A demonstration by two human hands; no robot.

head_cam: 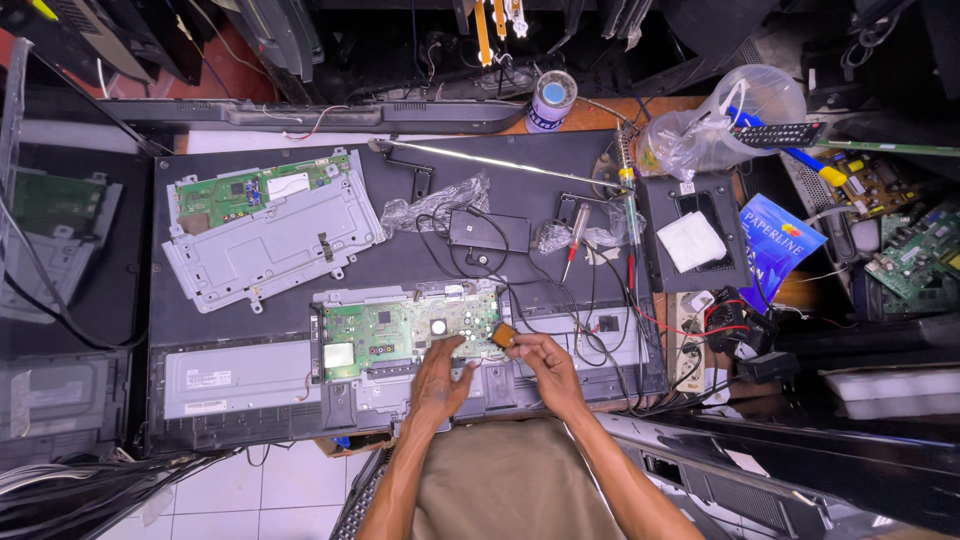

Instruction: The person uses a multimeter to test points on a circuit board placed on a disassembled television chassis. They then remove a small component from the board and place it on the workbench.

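A flat screen lies face down on the bench, its black back (400,255) open. My left hand (440,378) rests with spread fingers on the lower right of the green circuit board (400,325) mounted in a grey metal frame. My right hand (540,362) pinches a small orange-brown ribbon connector (505,336) at the board's right edge. Black and red wires (590,320) run from that spot to the right.
A second green board on a loose grey metal plate (270,235) lies at upper left. A screwdriver (575,235), a black adapter (488,230), a tape roll (552,95), a plastic bag (730,120), a remote (780,133) and a power strip (690,340) surround the work.
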